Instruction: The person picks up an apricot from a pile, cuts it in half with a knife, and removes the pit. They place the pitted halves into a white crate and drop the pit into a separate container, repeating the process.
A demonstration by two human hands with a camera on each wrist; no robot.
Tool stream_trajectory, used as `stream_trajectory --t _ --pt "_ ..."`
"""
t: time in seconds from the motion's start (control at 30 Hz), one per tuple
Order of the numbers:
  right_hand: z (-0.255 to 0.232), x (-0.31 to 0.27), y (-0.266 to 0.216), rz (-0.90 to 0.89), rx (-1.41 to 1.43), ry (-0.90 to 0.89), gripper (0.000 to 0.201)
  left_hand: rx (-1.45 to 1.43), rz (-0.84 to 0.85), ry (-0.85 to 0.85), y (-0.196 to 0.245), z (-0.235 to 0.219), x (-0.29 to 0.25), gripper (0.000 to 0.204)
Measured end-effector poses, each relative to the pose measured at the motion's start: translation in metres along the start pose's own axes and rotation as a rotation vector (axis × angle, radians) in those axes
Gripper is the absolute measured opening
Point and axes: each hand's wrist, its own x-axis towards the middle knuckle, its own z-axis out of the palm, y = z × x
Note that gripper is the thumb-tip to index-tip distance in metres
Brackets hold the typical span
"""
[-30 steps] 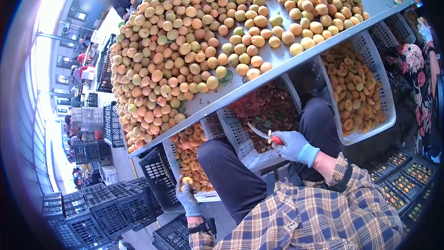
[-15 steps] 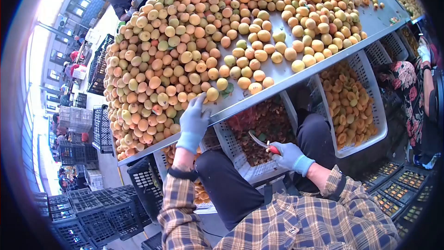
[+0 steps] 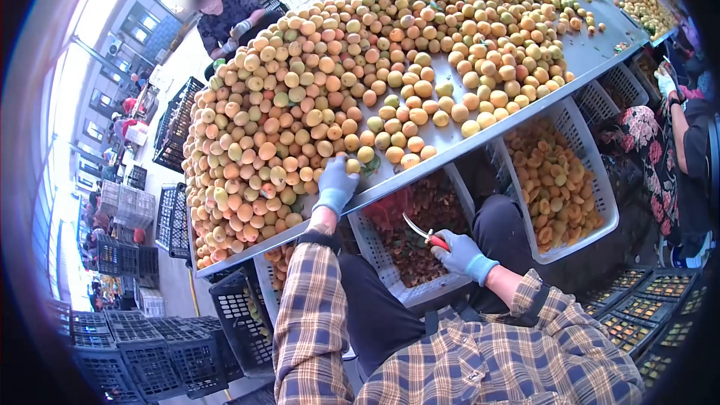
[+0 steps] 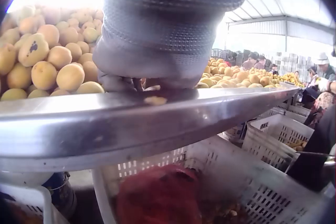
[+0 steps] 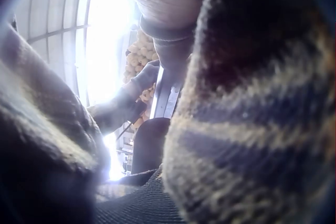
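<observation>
My gloved left hand [image 3: 337, 183] reaches over the metal rim of the sorting table, its fingers curled around a yellow apricot [image 3: 353, 166] at the edge of the heap. In the left wrist view the same hand [image 4: 152, 50] bends down behind the rim, its fingertips mostly hidden. Whole apricots [image 3: 277, 116] are piled high across the table [image 3: 448, 73]. My gloved right hand [image 3: 462, 253] grips the red handle of a knife [image 3: 438, 241] with a curved blade. It hovers over a white crate [image 3: 367, 245] of brown apricot pits [image 3: 427, 255].
A white crate [image 3: 609, 219] of halved apricots stands right of my knees. Left of them is a black crate [image 3: 231, 300], with more black crates [image 3: 142, 341] stacked behind. A person [image 3: 694, 142] sits at the right; another person [image 3: 221, 26] is across the table.
My left hand has moved from low at the left, where it held a piece of apricot, up over the table rim to an apricot. My right hand keeps the knife in nearly the same place.
</observation>
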Motion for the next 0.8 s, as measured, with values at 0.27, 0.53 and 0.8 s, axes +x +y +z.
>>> stream_trajectory --t 0.27,0.53,0.8 --pt "-0.023 -0.021 -0.024 0.031 0.851 -0.191 0.027 -2.223 -0.044 -0.203 0.034 -0.032 -0.123 0.055" --pt "-0.027 -0.076 -0.05 -0.026 0.823 -0.131 0.031 -2.728 -0.057 -0.296 0.102 -0.001 -0.198 0.042" --pt "-0.011 -0.098 -0.057 -0.07 0.469 -0.051 0.035 -2.748 -0.063 -0.285 0.121 0.016 -0.213 0.045"
